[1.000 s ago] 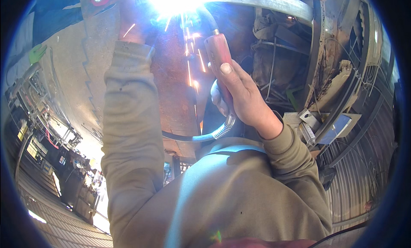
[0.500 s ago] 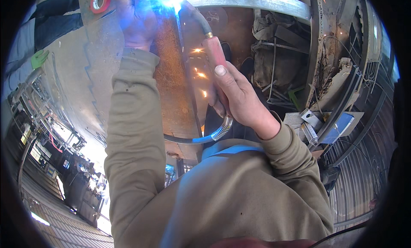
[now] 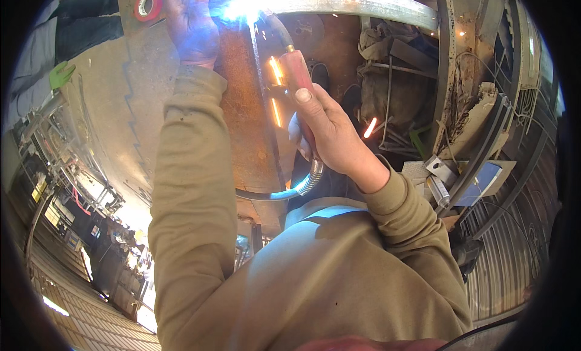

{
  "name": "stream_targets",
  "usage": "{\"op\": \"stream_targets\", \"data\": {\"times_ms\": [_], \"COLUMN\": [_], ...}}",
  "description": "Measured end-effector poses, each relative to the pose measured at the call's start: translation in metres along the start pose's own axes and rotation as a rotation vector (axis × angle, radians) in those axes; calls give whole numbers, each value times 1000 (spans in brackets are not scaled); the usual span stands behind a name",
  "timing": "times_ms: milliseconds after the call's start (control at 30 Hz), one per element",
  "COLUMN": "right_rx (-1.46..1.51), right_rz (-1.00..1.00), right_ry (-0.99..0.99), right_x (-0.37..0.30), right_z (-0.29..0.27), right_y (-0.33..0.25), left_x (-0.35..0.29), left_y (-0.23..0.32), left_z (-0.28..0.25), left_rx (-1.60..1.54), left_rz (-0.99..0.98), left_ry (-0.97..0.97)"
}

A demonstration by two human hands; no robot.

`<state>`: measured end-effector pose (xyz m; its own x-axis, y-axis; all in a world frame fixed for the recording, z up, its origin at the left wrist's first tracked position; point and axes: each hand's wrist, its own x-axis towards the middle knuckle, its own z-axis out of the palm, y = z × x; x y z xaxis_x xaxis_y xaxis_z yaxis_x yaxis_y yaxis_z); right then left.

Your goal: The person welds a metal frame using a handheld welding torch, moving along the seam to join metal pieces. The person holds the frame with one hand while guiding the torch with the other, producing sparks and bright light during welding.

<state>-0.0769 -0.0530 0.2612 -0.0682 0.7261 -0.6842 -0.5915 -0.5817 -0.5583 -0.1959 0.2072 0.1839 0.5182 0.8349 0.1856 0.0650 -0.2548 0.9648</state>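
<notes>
My right hand (image 3: pixel 324 124) is wrapped around the red handle of a welding torch (image 3: pixel 296 72), its thumb lying along the top. The torch's curved neck points up into a blue-white arc, whose glare hides the tip and the joint. A pale metal tube (image 3: pixel 375 7) runs right from the glare. Under the arc lies a rusty brown metal piece (image 3: pixel 239 102) with a straight right edge. Beside the arc on the left is my left hand (image 3: pixel 195 33); glare and the picture's top edge hide its fingertips and whatever they touch.
A red tape roll (image 3: pixel 147 6) lies on the metal tabletop (image 3: pixel 109 102) at upper left, near a green glove (image 3: pixel 62 75). The torch cable (image 3: pixel 266 196) bends left below my right hand. Sparks fall beside the rusty piece. A spray can (image 3: pixel 438 191) sits at right among scrap.
The torch and my right hand have shifted slightly left. Arc glare has spread and brightened around the joint, while less of it covers my left hand. Sparks now fly farther right.
</notes>
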Motion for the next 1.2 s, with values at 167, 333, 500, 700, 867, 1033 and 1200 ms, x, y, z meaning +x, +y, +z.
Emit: {"op": "stream_targets", "data": {"times_ms": [167, 333, 500, 700, 867, 1033, 1200], "right_rx": [30, 48, 76, 89, 106, 82, 100], "right_rz": [-10, 52, -8, -37, -7, 4, -11], "right_ry": [-3, -1, -11, -22, -23, -45, -26], "right_x": [0, -6, 0, 2, 3, 3, 2], "right_z": [-1, -3, -6, -4, -4, -4, -2], "right_y": [0, 8, 10, 6, 5, 3, 2], "left_x": [0, 5, 6, 5, 3, 2, 11], "left_y": [-3, -10, 2, 6, -2, 1, -12], "left_z": [5, 1, 13, 12, 10, 7, 0], "left_rx": [174, 135, 614, -307, 235, 169, 159], "left_rz": [42, 89, 263, -189, 20, 30, 134], "left_ry": [136, 108, 115, -3, 152, 69, 33]}}
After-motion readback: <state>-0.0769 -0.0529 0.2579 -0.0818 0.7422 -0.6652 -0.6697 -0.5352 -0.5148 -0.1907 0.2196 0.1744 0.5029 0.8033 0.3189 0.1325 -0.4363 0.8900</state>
